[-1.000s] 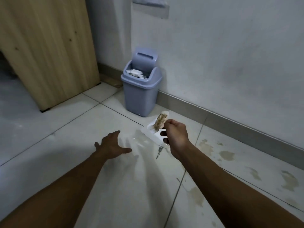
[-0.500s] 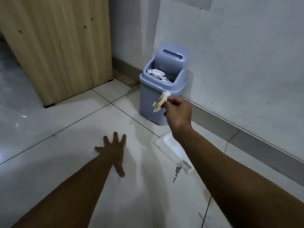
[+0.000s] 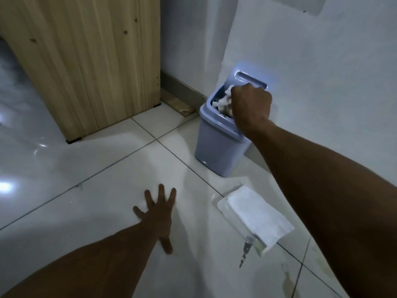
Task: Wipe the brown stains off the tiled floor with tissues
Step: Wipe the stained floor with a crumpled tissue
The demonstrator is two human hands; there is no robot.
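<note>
Pale glossy floor tiles [image 3: 96, 211] meet a white wall [image 3: 322, 82], with a wooden panel [image 3: 86, 61] at the back left and a blue bin [image 3: 217, 147] against the skirting. A tissue pack [image 3: 257, 218] lies near the bin. Half a second ago the right hand [image 3: 251, 104] pinched a stained tissue before the bin; now it sits curled over the opening on crumpled tissues [image 3: 223, 102], its grip hidden. The left hand [image 3: 159, 216] lies flat, fingers spread. Faint brown stains [image 3: 287, 282] show at the lower right.

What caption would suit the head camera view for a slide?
Right hand over the tissue-filled blue bin, left hand flat on the tiled floor, tissue pack nearby.
</note>
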